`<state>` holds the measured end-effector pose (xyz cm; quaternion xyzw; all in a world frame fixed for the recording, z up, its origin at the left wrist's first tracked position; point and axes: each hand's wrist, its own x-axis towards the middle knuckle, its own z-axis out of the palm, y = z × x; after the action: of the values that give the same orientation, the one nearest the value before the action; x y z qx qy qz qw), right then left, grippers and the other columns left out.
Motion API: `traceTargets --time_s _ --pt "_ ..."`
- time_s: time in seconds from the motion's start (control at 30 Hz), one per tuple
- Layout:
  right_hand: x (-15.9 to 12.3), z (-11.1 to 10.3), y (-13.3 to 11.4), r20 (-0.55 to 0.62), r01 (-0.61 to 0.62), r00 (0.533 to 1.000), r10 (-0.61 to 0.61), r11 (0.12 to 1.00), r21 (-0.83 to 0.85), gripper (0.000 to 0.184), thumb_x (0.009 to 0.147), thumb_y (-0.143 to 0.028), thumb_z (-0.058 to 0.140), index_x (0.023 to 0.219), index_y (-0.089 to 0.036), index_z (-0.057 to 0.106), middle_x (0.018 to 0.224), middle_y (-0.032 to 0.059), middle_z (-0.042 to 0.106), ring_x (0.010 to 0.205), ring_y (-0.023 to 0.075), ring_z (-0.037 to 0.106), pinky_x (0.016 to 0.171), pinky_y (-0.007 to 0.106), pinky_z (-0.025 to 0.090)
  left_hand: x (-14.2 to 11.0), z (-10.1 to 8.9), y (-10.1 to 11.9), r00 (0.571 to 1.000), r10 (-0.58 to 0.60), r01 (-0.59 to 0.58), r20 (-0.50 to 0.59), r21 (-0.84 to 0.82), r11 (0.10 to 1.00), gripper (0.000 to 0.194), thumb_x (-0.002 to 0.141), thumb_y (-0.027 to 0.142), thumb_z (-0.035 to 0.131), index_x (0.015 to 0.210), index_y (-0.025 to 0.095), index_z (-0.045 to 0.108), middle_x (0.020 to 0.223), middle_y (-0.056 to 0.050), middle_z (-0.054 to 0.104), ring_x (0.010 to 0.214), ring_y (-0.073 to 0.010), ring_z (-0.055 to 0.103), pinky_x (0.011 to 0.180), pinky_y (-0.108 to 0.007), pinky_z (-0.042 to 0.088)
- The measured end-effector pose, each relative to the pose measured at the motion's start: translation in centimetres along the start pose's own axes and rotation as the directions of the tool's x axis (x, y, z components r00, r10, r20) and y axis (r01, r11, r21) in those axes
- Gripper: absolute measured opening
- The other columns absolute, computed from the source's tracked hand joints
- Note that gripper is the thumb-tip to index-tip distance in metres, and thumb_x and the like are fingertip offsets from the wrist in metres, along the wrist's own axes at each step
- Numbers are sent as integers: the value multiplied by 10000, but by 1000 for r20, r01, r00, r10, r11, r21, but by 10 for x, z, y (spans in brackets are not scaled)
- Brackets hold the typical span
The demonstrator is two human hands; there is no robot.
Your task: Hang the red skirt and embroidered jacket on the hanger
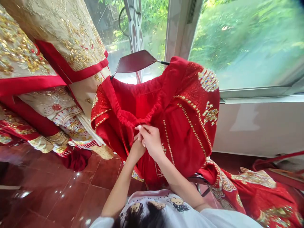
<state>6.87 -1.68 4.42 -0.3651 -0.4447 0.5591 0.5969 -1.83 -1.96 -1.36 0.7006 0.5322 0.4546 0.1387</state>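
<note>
A red embroidered skirt (190,133) with a gathered waistband and rows of gold beads hangs in front of me from a dark red clip hanger (136,61). The clips grip its waistband at either side. My right hand (151,139) is closed at the front middle of the waistband, its thumb and fingers pinched on the red cloth. Just left of it and partly behind it, my left hand (138,145) is closed against the same spot. The two hands touch. What lies right between the fingertips is mostly hidden.
Cream-and-gold garments (78,38) with red trim hang close on the left. Behind the hanger stands a white metal post (135,31) before a window (237,44). More red embroidered cloth (256,190) lies at the lower right. Dark red tiles (78,196) cover the floor.
</note>
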Motion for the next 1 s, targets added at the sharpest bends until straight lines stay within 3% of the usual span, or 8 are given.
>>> traceTargets --time_s 0.13,0.2,0.3,0.43,0.57,0.7,0.83,1.0 --pt "-15 -25 -9 -68 149 983 -173 951 -270 365 837 -458 565 596 -182 553 487 -24 465 466 84 392 470 231 296 -7 -40 2 954 -245 278 171 -207 938 250 854 176 411 821 149 658 669 -36 660 523 -134 616 476 -234 501" --pt "-17 -31 -16 -165 234 934 -318 890 -392 312 842 -438 578 658 -186 575 516 -28 467 472 83 361 474 237 273 -7 -58 9 942 -332 315 -39 -231 921 221 829 200 425 817 157 641 694 -36 654 568 -139 629 517 -233 506" --pt "-10 -33 -18 -190 244 889 -416 784 -571 271 821 -453 608 749 -192 613 514 -34 468 479 93 371 515 247 292 3 -63 25 894 -194 205 -404 -16 979 214 864 325 481 921 176 623 871 -58 666 773 -168 643 658 -259 513" --pt "7 -32 -9 -110 204 922 -372 707 -677 305 784 -500 637 793 -195 641 540 -13 532 492 117 420 536 258 281 17 -37 36 933 -131 232 -334 283 931 276 854 443 554 918 185 628 909 -79 675 875 -230 627 718 -304 477" --pt "17 -37 -1 3 275 937 -349 733 -622 316 868 -419 530 653 -191 574 556 2 563 491 107 436 535 255 282 23 -20 25 958 -185 240 -219 256 937 150 857 308 549 806 192 629 848 -65 687 771 -200 617 677 -280 431" --pt "19 -43 1 38 241 966 -256 835 -494 349 856 -425 532 602 -185 551 554 9 584 502 114 497 519 245 317 19 -27 31 976 -136 149 -173 66 987 228 834 251 519 615 194 484 606 13 528 560 -121 471 568 -234 368" --pt "11 -45 -7 117 85 992 -56 963 -256 289 785 -430 612 666 -168 641 643 36 669 616 155 616 597 255 442 -4 -25 66 992 54 -53 -114 12 999 273 828 187 496 573 194 400 557 31 443 535 -104 434 542 -223 354" --pt "-7 -53 -24 292 -101 949 121 992 -81 319 728 -466 701 736 -147 694 714 62 702 677 151 645 651 258 498 -36 8 76 986 154 -149 -61 87 985 150 823 146 504 688 178 562 697 -47 648 650 -168 590 620 -271 453"
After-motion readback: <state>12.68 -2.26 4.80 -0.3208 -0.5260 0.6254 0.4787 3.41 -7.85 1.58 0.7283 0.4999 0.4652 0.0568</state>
